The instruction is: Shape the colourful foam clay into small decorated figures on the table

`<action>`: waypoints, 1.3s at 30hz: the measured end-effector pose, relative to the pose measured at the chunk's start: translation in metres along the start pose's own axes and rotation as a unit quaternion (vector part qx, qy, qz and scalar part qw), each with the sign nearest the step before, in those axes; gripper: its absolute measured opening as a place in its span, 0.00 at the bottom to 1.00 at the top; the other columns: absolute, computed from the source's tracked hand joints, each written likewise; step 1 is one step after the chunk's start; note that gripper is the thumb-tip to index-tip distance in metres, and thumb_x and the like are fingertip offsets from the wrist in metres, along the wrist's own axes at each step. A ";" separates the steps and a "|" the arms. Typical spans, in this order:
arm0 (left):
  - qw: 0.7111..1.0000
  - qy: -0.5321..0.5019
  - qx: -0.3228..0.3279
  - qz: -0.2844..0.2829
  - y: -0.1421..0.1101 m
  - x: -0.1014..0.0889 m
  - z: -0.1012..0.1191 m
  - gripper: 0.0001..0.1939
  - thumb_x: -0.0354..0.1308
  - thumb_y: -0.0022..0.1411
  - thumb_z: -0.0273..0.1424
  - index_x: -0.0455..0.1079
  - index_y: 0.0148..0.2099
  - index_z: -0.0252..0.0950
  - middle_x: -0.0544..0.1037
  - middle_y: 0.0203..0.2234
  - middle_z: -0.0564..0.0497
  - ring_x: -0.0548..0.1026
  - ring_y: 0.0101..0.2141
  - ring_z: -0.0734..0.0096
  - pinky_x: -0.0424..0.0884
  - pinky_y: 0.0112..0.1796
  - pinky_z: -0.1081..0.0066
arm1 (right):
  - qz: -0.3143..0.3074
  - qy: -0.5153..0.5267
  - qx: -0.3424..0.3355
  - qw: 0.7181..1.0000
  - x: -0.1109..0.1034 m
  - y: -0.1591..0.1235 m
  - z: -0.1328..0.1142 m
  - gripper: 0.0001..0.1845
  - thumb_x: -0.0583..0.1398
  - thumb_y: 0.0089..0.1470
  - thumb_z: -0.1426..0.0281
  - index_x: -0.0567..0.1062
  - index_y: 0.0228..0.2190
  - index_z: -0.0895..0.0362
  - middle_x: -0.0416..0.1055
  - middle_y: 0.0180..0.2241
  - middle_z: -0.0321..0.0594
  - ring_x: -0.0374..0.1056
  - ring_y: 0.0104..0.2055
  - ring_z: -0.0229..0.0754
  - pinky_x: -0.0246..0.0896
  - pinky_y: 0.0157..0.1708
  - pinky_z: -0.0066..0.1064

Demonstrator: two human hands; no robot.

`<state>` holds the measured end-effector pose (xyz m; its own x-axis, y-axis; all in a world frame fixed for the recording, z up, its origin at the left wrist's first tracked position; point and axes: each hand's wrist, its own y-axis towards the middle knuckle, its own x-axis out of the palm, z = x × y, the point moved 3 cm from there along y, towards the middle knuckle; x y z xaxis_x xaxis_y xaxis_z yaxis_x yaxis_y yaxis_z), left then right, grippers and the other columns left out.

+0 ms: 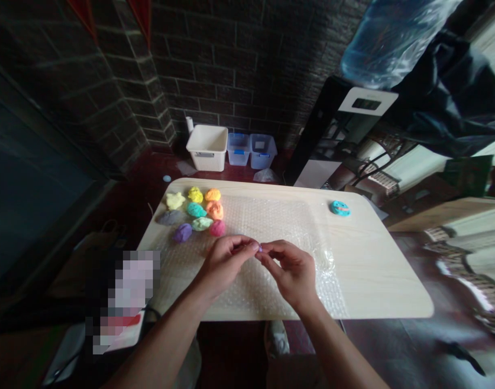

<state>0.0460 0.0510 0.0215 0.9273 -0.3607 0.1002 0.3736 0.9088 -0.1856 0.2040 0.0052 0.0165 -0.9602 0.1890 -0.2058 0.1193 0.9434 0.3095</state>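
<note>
My left hand [225, 262] and my right hand [290, 270] meet above a sheet of bubble wrap [267, 227] on a pale wooden table [372, 270]. Their fingertips pinch a tiny purple bit of clay [259, 248] between them. Several lumps of coloured clay [196, 213] lie in a cluster at the far left of the table: yellow, orange, teal, green, pink, purple and grey. A flat teal clay disc [340, 208] with a pink mark lies alone at the far right.
Beyond the table a white basket [207, 147] and two clear blue bins [251, 150] stand on the floor against a dark brick wall. A water dispenser [340, 129] with a big bottle stands at the right. A blurred-out patch sits by the table's left edge.
</note>
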 end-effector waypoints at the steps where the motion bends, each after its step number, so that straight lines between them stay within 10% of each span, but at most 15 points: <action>1: 1.000 -0.008 -0.001 -0.003 0.000 0.001 0.000 0.15 0.64 0.63 0.41 0.78 0.36 0.33 0.62 0.16 0.59 0.57 0.20 0.77 0.50 0.22 0.73 | -0.001 0.004 -0.007 1.000 0.001 0.000 -0.001 0.04 0.69 0.59 0.68 0.83 0.38 0.52 0.82 0.35 0.41 0.78 0.36 0.43 0.74 0.36 0.34; 11: 0.998 0.030 0.054 -0.001 0.001 0.001 -0.002 0.15 0.62 0.66 0.40 0.76 0.32 0.33 0.65 0.18 0.57 0.59 0.21 0.78 0.54 0.24 0.75 | 0.016 -0.120 -0.121 0.985 0.000 0.001 -0.021 0.08 0.65 0.63 0.74 0.83 0.41 0.53 0.82 0.35 0.41 0.78 0.36 0.43 0.74 0.37 0.34; 33: 0.996 0.066 0.059 -0.017 0.005 -0.001 -0.007 0.14 0.66 0.62 0.40 0.80 0.37 0.33 0.78 0.28 0.50 0.72 0.30 0.70 0.64 0.31 0.72 | -0.038 -0.174 -0.134 0.975 0.001 0.002 -0.015 0.12 0.60 0.65 0.76 0.81 0.47 0.56 0.77 0.37 0.43 0.75 0.32 0.41 0.74 0.32 0.32; 39: 0.998 -0.049 -0.035 -0.017 0.001 0.001 -0.006 0.18 0.67 0.59 0.44 0.82 0.39 0.32 0.61 0.15 0.60 0.54 0.18 0.79 0.48 0.22 0.73 | -0.009 -0.181 -0.164 0.970 0.000 0.001 -0.017 0.15 0.61 0.66 0.75 0.81 0.51 0.53 0.75 0.37 0.43 0.74 0.35 0.42 0.73 0.33 0.32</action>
<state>0.0473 0.0506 0.0157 0.9081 -0.3665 0.2024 0.4096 0.8779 -0.2479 0.1997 0.0012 0.0321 -0.8033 0.3119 -0.5075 -0.0413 0.8208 0.5697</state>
